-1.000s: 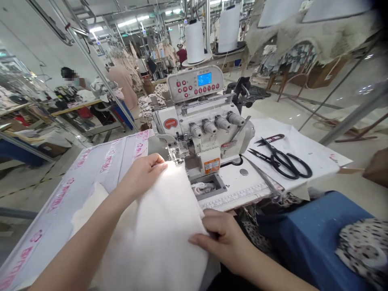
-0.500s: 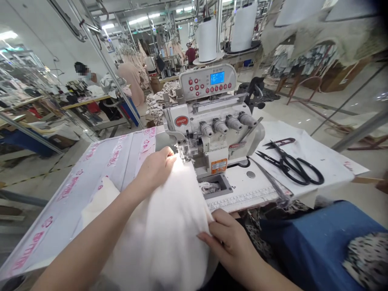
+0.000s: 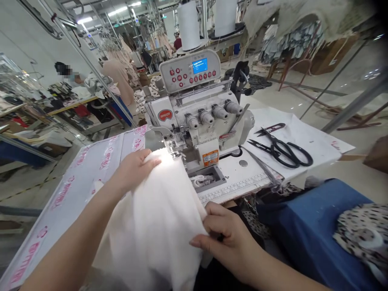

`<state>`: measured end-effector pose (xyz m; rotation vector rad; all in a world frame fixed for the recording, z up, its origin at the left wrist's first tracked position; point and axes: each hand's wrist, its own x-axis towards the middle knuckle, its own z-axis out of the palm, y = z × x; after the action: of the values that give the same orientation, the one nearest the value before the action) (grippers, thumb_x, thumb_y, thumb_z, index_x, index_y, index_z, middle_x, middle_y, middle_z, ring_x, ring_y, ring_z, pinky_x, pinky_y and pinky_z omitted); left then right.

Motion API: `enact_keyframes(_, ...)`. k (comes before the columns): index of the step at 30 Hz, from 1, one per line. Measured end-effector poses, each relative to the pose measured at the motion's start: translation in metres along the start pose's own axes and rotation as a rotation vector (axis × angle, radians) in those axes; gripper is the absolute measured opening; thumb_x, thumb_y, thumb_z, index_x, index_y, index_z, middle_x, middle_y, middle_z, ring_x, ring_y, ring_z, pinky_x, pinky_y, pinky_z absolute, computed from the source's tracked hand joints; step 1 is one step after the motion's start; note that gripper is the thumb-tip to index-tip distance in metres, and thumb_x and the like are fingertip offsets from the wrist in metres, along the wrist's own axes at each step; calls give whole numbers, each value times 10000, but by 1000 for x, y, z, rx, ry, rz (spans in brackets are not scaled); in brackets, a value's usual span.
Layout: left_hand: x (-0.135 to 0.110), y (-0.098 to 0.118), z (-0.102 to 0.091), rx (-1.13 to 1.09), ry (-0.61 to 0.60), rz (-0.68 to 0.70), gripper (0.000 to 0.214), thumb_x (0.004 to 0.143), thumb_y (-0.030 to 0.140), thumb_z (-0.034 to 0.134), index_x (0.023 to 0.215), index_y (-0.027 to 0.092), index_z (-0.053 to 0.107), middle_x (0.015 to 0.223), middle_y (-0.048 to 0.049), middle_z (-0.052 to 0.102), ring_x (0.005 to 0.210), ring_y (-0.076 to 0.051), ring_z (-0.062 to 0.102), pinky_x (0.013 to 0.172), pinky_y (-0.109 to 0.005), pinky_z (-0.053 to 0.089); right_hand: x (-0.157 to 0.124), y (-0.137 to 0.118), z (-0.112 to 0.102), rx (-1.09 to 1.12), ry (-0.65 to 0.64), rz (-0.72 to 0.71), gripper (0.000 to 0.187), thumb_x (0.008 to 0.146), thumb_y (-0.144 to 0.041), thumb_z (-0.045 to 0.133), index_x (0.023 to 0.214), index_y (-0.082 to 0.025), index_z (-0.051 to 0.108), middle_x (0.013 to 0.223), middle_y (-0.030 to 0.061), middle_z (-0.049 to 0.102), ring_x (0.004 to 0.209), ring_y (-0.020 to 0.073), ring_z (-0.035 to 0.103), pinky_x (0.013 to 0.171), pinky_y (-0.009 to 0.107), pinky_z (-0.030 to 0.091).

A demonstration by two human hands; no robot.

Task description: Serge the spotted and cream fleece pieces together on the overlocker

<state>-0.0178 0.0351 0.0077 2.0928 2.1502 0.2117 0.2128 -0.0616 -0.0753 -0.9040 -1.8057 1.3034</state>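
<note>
Glare bleaches the top of the white cloth (image 3: 160, 214)

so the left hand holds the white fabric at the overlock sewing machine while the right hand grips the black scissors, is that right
Not quite: the right hand holds the edge of the white fabric; the black scissors lie on the white sheet beside the overlock sewing machine, as the head view shows. The left hand does hold the fabric at the machine.
</note>
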Motion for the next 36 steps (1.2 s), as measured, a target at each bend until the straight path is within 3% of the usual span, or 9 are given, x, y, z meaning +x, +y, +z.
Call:
enact_keyframes(4, -17, 11, 12, 297, 80, -7, 278, 862, 433, 279, 735, 197, 355, 558, 0, 470, 529, -189, 463, 469, -257, 238, -9, 6, 4, 74, -43, 31, 399, 804, -295, 572, 525, -155, 324, 693, -18, 374, 645, 98, 417, 559, 218, 314)
enact_keyframes(8, -14, 16, 13, 310, 56, 20, 253, 875, 391, 265, 723, 195, 311, 567, -4, 468, 521, -184, 460, 468, -257, 226, -9, 16, 6, 46, -55, 39, 373, 826, -298, 537, 541, -158, 343, 701, -12, 388, 655, 102, 428, 563, 218, 318)
enact_keyframes(14, 10, 11, 9, 258, 67, 55, 254, 874, 378, 269, 719, 189, 336, 628, -18, 517, 571, -190, 491, 488, -267, 251, 9, 19, 1, -93, 15, 1, 360, 821, -233, 520, 544, -162, 300, 666, -23, 357, 611, 95, 397, 545, 219, 294)
enact_keyframes(22, 53, -9, 15, 263, 153, 110, 283, 873, 357, 274, 937, 171, 477, 798, -79, 606, 760, -255, 579, 570, -298, 350, 40, 11, -5, -132, 83, -62, 328, 799, -230, 517, 546, -172, 316, 657, -24, 350, 592, 102, 386, 535, 219, 298)
enact_keyframes(27, 95, -22, 13, 182, 271, 177, 304, 867, 350, 287, 912, 157, 518, 860, -97, 605, 843, -259, 569, 671, -320, 405, 68, 13, 1, -115, 159, -97, 337, 777, -248, 547, 542, -174, 317, 643, -33, 339, 601, 105, 378, 556, 224, 298)
enact_keyframes(29, 99, -27, 11, 115, 371, 148, 294, 861, 337, 309, 959, 149, 513, 920, -102, 591, 882, -246, 556, 725, -326, 414, 75, 17, 6, -47, 202, -79, 320, 767, -273, 561, 559, -178, 336, 632, -39, 343, 588, 103, 376, 554, 223, 303)
enact_keyframes(31, 84, -31, 11, -71, 463, 101, 337, 838, 359, 375, 1080, 145, 470, 1060, -111, 548, 953, -231, 532, 790, -327, 420, 74, 22, 11, 142, 232, -23, 232, 754, -302, 579, 661, -185, 401, 658, -39, 414, 618, 112, 432, 584, 226, 352)
enact_keyframes(33, 44, -38, 18, -313, 416, 61, 520, 801, 429, 454, 1240, 169, 352, 1234, -112, 449, 1065, -225, 484, 858, -328, 417, 65, 28, 14, 374, 221, 55, 254, 743, -316, 600, 902, -197, 442, 791, -13, 537, 731, 143, 520, 664, 256, 418)
enact_keyframes(36, -43, -56, 35, -408, -5, 109, 768, 715, 486, 571, 1348, 241, 212, 1344, -92, 355, 1179, -257, 402, 952, -369, 370, 38, 38, 17, 495, 35, 152, 483, 703, -314, 660, 1119, -192, 448, 1049, 55, 590, 964, 208, 541, 828, 335, 428)
